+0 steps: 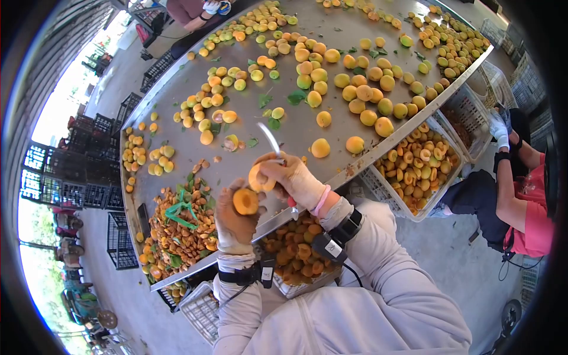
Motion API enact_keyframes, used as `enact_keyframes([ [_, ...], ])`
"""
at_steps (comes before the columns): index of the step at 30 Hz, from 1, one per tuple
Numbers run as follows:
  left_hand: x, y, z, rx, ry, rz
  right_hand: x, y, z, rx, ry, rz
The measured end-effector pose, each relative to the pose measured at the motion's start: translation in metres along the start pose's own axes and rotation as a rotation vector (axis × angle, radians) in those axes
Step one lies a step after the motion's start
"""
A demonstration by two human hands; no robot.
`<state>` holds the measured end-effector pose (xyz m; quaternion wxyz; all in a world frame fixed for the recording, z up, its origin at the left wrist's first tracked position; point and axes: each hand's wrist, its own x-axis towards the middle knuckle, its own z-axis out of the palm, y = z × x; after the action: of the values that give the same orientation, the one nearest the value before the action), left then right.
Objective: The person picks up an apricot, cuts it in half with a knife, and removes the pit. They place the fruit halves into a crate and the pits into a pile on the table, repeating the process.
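My left hand (232, 220) holds an apricot half (245, 202), its hollow cut face turned up. Close beside it, my right hand (290, 177) grips a second apricot half (261, 178) and a knife (270, 139) whose curved blade points up over the table. Both hands are above the near edge of the metal table (195, 148). Whole apricots (373, 89) lie scattered over its surface. Below my wrists, a crate of halved apricots (296, 251) is partly hidden by my arms.
Pits and leaves with green string (182, 222) are heaped at the table's near left corner. A white crate of apricot halves (417, 168) stands at the right, near a seated person (520, 195). Another person (195, 15) is across the table. Black crates (74, 171) are stacked left.
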<state>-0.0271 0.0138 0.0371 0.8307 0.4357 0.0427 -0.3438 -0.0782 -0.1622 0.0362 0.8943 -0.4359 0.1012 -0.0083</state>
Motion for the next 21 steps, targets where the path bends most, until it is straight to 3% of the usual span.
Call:
enact_keyframes([
  [1,-0.002,-0.001,-0.001,0.083,-0.042,-0.089,0.0,0.002,0.001,-0.061,-0.037,0.033],
  [3,-0.006,-0.009,-0.006,0.238,-0.025,-0.053,0.002,0.014,0.005,-0.182,-0.116,0.106],
  [4,-0.006,-0.013,-0.009,0.316,-0.017,-0.035,0.009,0.027,0.005,-0.22,-0.119,0.035],
  [7,-0.012,-0.021,-0.012,0.375,-0.012,0.015,0.02,0.037,0.005,-0.528,0.157,-0.499],
  [10,-0.012,-0.025,-0.015,0.299,0.024,-0.026,0.006,-0.009,-0.001,0.352,0.245,-0.234],
  [13,-0.013,-0.033,-0.008,0.293,0.043,-0.065,0.006,-0.013,0.004,0.571,0.26,-0.465],
  [21,-0.017,-0.037,0.01,0.469,0.019,-0.052,0.004,-0.007,0.012,0.385,0.112,-0.545],
])
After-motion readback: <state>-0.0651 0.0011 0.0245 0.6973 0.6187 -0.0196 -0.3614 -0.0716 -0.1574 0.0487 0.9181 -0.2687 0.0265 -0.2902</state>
